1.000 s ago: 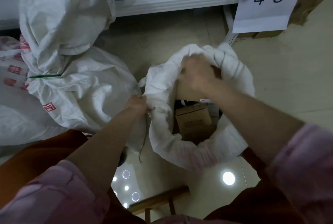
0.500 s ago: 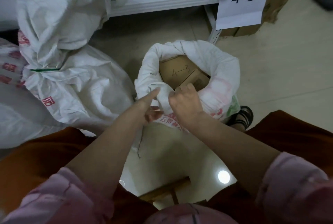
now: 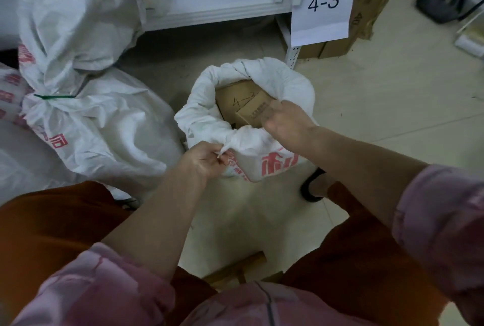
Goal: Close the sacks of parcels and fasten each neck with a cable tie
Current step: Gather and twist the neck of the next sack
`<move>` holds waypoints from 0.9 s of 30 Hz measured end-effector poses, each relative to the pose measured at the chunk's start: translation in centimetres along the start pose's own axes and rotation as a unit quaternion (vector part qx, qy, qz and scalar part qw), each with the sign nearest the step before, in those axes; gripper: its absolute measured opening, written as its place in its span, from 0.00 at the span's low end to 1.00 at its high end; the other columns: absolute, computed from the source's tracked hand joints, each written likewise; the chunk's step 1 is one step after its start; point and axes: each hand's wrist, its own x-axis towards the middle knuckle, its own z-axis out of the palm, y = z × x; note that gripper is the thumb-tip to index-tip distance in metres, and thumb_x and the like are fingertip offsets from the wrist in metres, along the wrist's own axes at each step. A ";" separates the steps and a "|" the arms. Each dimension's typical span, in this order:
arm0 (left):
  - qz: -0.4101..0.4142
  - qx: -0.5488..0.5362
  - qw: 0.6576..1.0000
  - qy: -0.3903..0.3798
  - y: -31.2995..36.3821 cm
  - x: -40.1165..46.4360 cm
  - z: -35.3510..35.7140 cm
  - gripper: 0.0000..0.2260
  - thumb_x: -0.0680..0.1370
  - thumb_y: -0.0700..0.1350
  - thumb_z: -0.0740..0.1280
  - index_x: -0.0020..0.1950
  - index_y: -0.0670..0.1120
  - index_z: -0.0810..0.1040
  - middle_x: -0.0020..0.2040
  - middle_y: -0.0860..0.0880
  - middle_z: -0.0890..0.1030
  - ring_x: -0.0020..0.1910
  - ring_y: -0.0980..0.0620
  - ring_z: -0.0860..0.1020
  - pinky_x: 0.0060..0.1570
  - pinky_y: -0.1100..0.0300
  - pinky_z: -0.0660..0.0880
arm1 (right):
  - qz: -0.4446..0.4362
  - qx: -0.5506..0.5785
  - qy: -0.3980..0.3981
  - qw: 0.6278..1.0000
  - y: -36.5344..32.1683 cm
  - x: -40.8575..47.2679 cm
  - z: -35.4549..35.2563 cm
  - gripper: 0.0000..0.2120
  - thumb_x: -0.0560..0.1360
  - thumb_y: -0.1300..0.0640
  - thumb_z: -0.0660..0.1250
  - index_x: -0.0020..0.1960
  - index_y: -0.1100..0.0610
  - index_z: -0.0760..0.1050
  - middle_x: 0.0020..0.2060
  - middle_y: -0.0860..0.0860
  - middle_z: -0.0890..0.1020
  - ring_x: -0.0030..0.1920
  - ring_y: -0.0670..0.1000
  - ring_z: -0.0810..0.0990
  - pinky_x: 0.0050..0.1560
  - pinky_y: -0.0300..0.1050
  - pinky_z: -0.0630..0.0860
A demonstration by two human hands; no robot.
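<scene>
Head view shows the left hand (image 3: 207, 160) pinching the open sack (image 3: 246, 142) by its rolled rim while the right hand (image 3: 285, 122) grips the far side, apparently to unroll it for gathering.

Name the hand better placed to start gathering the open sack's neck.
Left. The left hand already pinches the open sack at its near rim; the right hand is over the cardboard boxes inside.

Parcel warehouse: metal shelving (image 3: 217, 12) with bay label "4-3" (image 3: 323, 3), tied sacks (image 3: 86, 105), cardboard cartons (image 3: 366, 5) on the floor
</scene>
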 end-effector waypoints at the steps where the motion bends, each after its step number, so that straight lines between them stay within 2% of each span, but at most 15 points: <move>1: 0.006 -0.006 1.000 0.005 0.0 -0.2 -0.2 0.10 0.75 0.28 0.55 0.50 0.38 0.73 0.43 0.44 0.73 0.35 0.56 0.70 0.19 0.67 0.68 | -0.024 -0.007 0.038 0.999 0.2 -0.3 0.5 0.12 0.49 0.70 0.73 0.28 0.58 0.75 0.25 0.53 0.76 0.29 0.53 0.76 0.28 0.39 0.66; 3: 0.062 0.087 0.991 0.075 0.1 -1.2 0.0 0.05 0.74 0.30 0.62 0.48 0.37 0.73 0.43 0.43 0.75 0.38 0.51 0.74 0.25 0.63 0.74 | -0.036 -0.016 0.083 0.996 0.3 -0.9 1.8 0.11 0.49 0.71 0.68 0.26 0.58 0.72 0.23 0.53 0.73 0.23 0.52 0.72 0.25 0.38 0.62; 4: 0.129 0.193 0.962 0.141 -0.1 -1.6 0.2 0.07 0.72 0.33 0.67 0.48 0.38 0.74 0.44 0.43 0.76 0.42 0.49 0.76 0.32 0.60 0.76 | -0.043 -0.029 0.116 0.992 0.3 -1.2 2.3 0.10 0.51 0.71 0.66 0.26 0.58 0.72 0.23 0.53 0.73 0.22 0.52 0.71 0.24 0.38 0.61; 5: 0.225 0.323 0.891 0.225 -0.2 -1.8 0.2 0.13 0.70 0.37 0.72 0.52 0.40 0.74 0.49 0.44 0.77 0.47 0.48 0.77 0.40 0.58 0.76 | -0.053 -0.039 0.137 0.988 0.3 -1.6 2.6 0.09 0.53 0.71 0.65 0.27 0.58 0.72 0.23 0.53 0.73 0.22 0.52 0.70 0.24 0.38 0.60; 6: 0.341 0.434 0.785 0.283 -0.2 -2.3 0.6 0.19 0.69 0.39 0.74 0.57 0.42 0.73 0.54 0.46 0.77 0.53 0.47 0.76 0.49 0.57 0.75 | -0.059 -0.042 0.158 0.985 0.4 -1.6 3.1 0.09 0.54 0.71 0.64 0.28 0.57 0.73 0.23 0.53 0.72 0.22 0.51 0.70 0.25 0.38 0.60; 8: 0.508 0.579 0.597 0.224 0.0 -4.3 2.8 0.21 0.70 0.42 0.74 0.61 0.48 0.75 0.60 0.50 0.74 0.61 0.50 0.71 0.59 0.58 0.70 | -0.083 -0.041 0.195 0.976 0.4 -1.8 3.6 0.09 0.59 0.71 0.62 0.29 0.57 0.73 0.24 0.52 0.72 0.22 0.51 0.70 0.26 0.39 0.59; 9: 0.519 0.640 0.546 0.150 0.3 -5.0 4.3 0.19 0.70 0.43 0.74 0.60 0.50 0.76 0.60 0.52 0.74 0.62 0.51 0.70 0.60 0.59 0.68 | -0.093 -0.039 0.221 0.970 0.4 -1.8 3.8 0.11 0.62 0.71 0.59 0.29 0.57 0.74 0.24 0.52 0.72 0.22 0.51 0.70 0.26 0.39 0.59; 12: 0.352 0.797 0.490 -0.022 1.9 -4.2 8.0 0.21 0.69 0.46 0.75 0.62 0.50 0.77 0.60 0.53 0.77 0.61 0.53 0.73 0.62 0.57 0.70 | -0.075 -0.042 0.287 0.954 1.1 -2.2 4.2 0.13 0.65 0.70 0.55 0.31 0.57 0.74 0.25 0.52 0.72 0.23 0.51 0.70 0.26 0.41 0.62; 15: 0.262 0.863 0.431 -0.035 0.9 -2.5 9.7 0.19 0.69 0.50 0.75 0.58 0.48 0.78 0.53 0.51 0.80 0.53 0.50 0.77 0.55 0.55 0.75 | -0.053 -0.004 0.294 0.954 1.7 -2.6 3.8 0.11 0.64 0.70 0.57 0.30 0.57 0.72 0.25 0.52 0.72 0.23 0.51 0.70 0.27 0.41 0.62; 17: 0.346 0.846 0.405 0.030 -0.9 -1.3 9.5 0.15 0.72 0.49 0.71 0.55 0.46 0.78 0.49 0.46 0.80 0.50 0.45 0.79 0.51 0.54 0.75 | 0.021 0.043 0.243 0.969 1.7 -2.9 2.7 0.08 0.63 0.69 0.62 0.31 0.58 0.74 0.27 0.53 0.75 0.26 0.52 0.74 0.28 0.41 0.63; 19: 0.440 0.810 0.372 0.107 -2.4 -0.7 8.6 0.12 0.75 0.45 0.67 0.57 0.44 0.76 0.49 0.43 0.80 0.48 0.42 0.79 0.46 0.53 0.75 | 0.137 0.183 0.123 0.966 2.0 -2.5 1.9 0.03 0.69 0.66 0.66 0.42 0.60 0.77 0.39 0.55 0.80 0.40 0.55 0.80 0.35 0.43 0.66; 21: 0.535 0.772 0.314 0.138 -2.9 -0.8 7.3 0.09 0.72 0.39 0.70 0.51 0.41 0.78 0.43 0.43 0.80 0.38 0.41 0.80 0.33 0.56 0.72 | 0.261 0.398 0.012 0.879 2.8 -2.4 1.1 0.08 0.74 0.53 0.69 0.45 0.59 0.75 0.42 0.53 0.79 0.50 0.55 0.80 0.41 0.43 0.68; 23: 0.609 0.740 0.254 0.130 -3.2 -1.3 6.6 0.09 0.62 0.35 0.73 0.41 0.40 0.79 0.33 0.43 0.78 0.23 0.44 0.76 0.24 0.64 0.62 | 0.355 0.510 0.062 0.781 3.4 -2.0 1.7 0.16 0.73 0.46 0.70 0.47 0.60 0.76 0.45 0.54 0.80 0.51 0.55 0.80 0.45 0.44 0.72; 25: 0.639 0.730 0.213 0.116 -3.3 -1.5 6.4 0.05 0.63 0.36 0.68 0.38 0.40 0.78 0.31 0.44 0.76 0.20 0.46 0.73 0.24 0.66 0.58 | 0.399 0.537 0.082 0.739 3.0 -1.7 1.9 0.20 0.72 0.44 0.70 0.50 0.61 0.76 0.49 0.56 0.81 0.52 0.56 0.80 0.48 0.46 0.74; 27: 0.626 0.750 0.191 0.101 -4.0 -1.9 6.5 0.05 0.62 0.38 0.68 0.37 0.42 0.78 0.31 0.45 0.76 0.21 0.47 0.73 0.23 0.66 0.58 | 0.413 0.539 0.060 0.732 2.4 -1.4 2.6 0.19 0.71 0.44 0.71 0.49 0.59 0.75 0.50 0.55 0.81 0.51 0.55 0.80 0.47 0.45 0.74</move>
